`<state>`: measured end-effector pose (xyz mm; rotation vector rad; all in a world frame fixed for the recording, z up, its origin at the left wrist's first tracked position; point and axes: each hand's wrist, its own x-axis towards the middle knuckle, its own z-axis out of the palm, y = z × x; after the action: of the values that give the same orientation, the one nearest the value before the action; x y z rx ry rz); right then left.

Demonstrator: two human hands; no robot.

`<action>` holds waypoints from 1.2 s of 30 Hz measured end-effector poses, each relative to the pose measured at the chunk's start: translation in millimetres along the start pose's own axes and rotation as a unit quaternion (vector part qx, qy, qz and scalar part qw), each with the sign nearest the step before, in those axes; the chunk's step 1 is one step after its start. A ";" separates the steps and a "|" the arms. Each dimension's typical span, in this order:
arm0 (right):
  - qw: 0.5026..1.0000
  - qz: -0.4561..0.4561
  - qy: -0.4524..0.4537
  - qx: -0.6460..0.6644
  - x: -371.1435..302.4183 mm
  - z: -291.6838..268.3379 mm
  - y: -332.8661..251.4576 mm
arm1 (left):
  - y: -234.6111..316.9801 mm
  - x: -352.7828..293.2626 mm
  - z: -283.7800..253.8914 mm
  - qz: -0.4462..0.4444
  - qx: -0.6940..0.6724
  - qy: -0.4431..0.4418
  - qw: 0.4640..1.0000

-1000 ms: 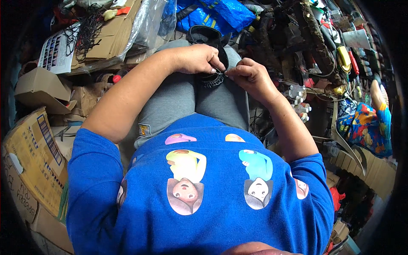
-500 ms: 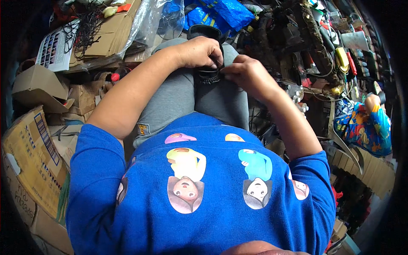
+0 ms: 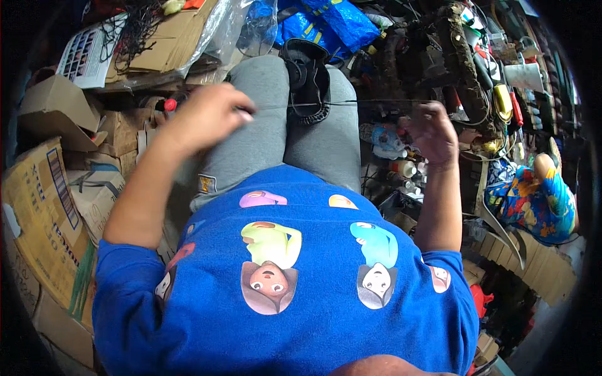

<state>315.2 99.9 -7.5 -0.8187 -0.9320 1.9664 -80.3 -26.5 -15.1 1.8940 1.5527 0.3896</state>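
A black shoe (image 3: 311, 78) is held between my knees, its opening facing up and a row of stitches or ridges along its near end. A thin dark thread (image 3: 370, 101) stretches almost straight across it, from one hand to the other. My left hand (image 3: 216, 113), slightly blurred, is left of the shoe above my thigh, fingers closed on the thread with a small dark thing at the fingertips. Out to the right of my knee, my right hand (image 3: 434, 135) has its fingers curled round the other side of the thread.
Cardboard boxes (image 3: 47, 213) pile up on my left, below a stack of flat cardboard (image 3: 166, 47) with black cords. Blue bags (image 3: 342, 28) lie ahead. Tools and bottles (image 3: 407, 169) crowd the right, where another person in bright patterned clothing (image 3: 542, 203) sits.
Both hands were together over the shoe. They have moved apart, left and right, drawing the thread out between them. The shoe stays between my knees.
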 end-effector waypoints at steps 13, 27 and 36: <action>0.996 0.025 -0.008 -0.088 6.7 -9.6 6.0 | 23.8 69.0 26.0 0.112 -0.819 0.012 0.562; 0.966 0.122 0.116 -0.197 -18.5 -63.3 34.2 | -60.5 25.0 -34.6 -0.146 -0.376 0.190 0.895; 0.618 -0.105 -0.223 -0.746 80.7 109.6 28.3 | -47.9 171.8 0.3 -0.178 0.074 0.018 0.981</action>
<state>179.1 122.6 9.2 -0.8915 -2.9122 0.7380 -72.7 141.2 -75.4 1.6753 1.9458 0.1522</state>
